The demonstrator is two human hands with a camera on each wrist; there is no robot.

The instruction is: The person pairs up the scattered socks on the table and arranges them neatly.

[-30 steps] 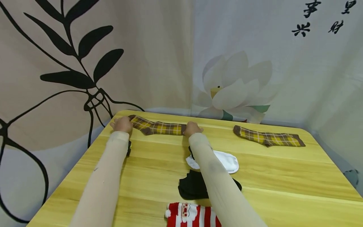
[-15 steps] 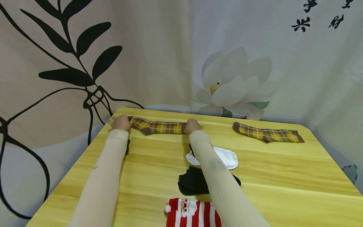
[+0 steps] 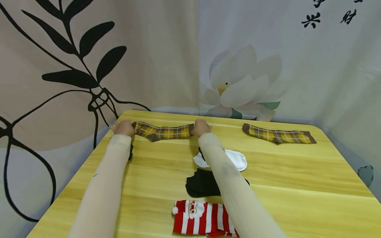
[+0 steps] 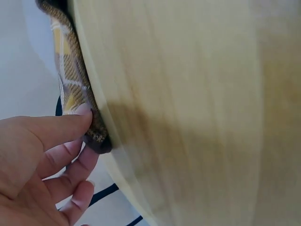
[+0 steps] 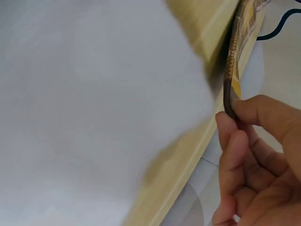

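A yellow and brown plaid sock (image 3: 166, 133) stretches between the two hands at the far left of the table. Its brown toe end is pinched by the left hand (image 3: 123, 128), thumb on top in the left wrist view, where the sock (image 4: 70, 70) runs along the table edge. At the cuff end, the right hand (image 3: 201, 127) pinches the brown band between thumb and forefinger, as the right wrist view shows on the sock (image 5: 233, 61). A matching plaid sock (image 3: 278, 135) lies flat at the far right.
Below the right hand lie a white sock (image 3: 236, 159), black socks (image 3: 202, 183) and red-and-white striped Santa socks (image 3: 199, 218), partly covered by the right forearm. The wooden table (image 3: 297, 172) meets a printed curtain (image 3: 166, 59) at the back.
The whole head view has shifted slightly, with the table sitting higher in it. Both hands keep their hold on the plaid sock, which hardly moves on the table.
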